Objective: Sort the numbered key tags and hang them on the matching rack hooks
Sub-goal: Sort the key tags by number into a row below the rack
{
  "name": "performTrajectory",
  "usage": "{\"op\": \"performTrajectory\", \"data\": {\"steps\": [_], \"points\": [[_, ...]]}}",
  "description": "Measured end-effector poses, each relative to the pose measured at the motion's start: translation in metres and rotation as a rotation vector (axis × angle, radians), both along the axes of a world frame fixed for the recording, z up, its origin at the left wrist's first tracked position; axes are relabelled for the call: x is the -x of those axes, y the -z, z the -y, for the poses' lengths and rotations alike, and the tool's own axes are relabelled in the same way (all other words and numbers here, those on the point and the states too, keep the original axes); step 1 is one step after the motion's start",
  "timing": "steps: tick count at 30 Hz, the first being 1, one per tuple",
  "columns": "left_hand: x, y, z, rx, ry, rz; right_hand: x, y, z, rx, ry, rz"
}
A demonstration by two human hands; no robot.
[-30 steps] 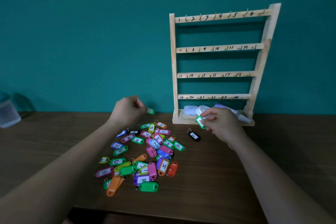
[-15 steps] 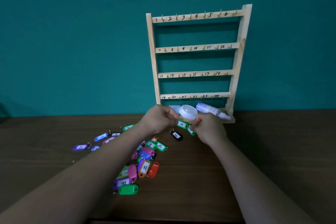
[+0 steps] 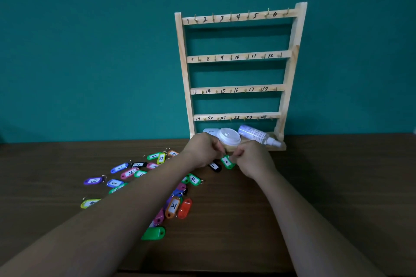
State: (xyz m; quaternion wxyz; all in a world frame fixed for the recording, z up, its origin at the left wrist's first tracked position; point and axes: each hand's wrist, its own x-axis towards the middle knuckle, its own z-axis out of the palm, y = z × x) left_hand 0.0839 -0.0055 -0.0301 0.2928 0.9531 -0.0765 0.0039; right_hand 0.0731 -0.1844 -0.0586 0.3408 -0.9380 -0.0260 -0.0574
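While both hands meet just on the near side of the rack [image 3: 291,74], the right hand [image 3: 254,159] pinches the green tag [image 3: 227,161] marked 2 at its ring end. The left hand [image 3: 202,150] curls its fingers at the same spot (whether it grips the ring too, I cannot tell).

The tag's hook [image 3: 213,17] is on the far top rail, so the lift passes right over the white lid [image 3: 228,136] and spray bottle [image 3: 254,134]; a careless wrist could knock them. A loose pinch could drop the tag back among the loose tags [image 3: 173,207]. Handwritten digits invite misreading, too: one green tag looks like 91 from this side.

By count: one rack, four rails, six hooks on each, numbered 1 to 24, all bare. Three things lie on its base, counting a flat white case [image 3: 210,131]. One black tag [image 3: 215,166] marked 1 lies on the table [image 3: 326,186] under the hands. Some twenty loose tags show to the left, and the forearm hides others.
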Motion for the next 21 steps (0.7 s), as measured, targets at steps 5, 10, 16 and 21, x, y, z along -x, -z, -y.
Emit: {"op": "performTrajectory", "data": {"steps": [5,10,16,21], "points": [[0.002,0.006,0.002,-0.040,-0.020,0.045,0.003,-0.002,0.000,0.022,0.010,-0.011],[0.003,0.004,0.000,0.008,-0.035,0.110,0.005,-0.003,-0.001,0.058,0.024,0.001],[0.021,-0.011,-0.016,-0.056,-0.082,0.212,0.007,-0.006,-0.002,0.062,0.026,0.000],[0.047,0.000,-0.018,-0.253,-0.029,0.171,0.012,-0.011,-0.004,0.093,-0.004,-0.041]]}}
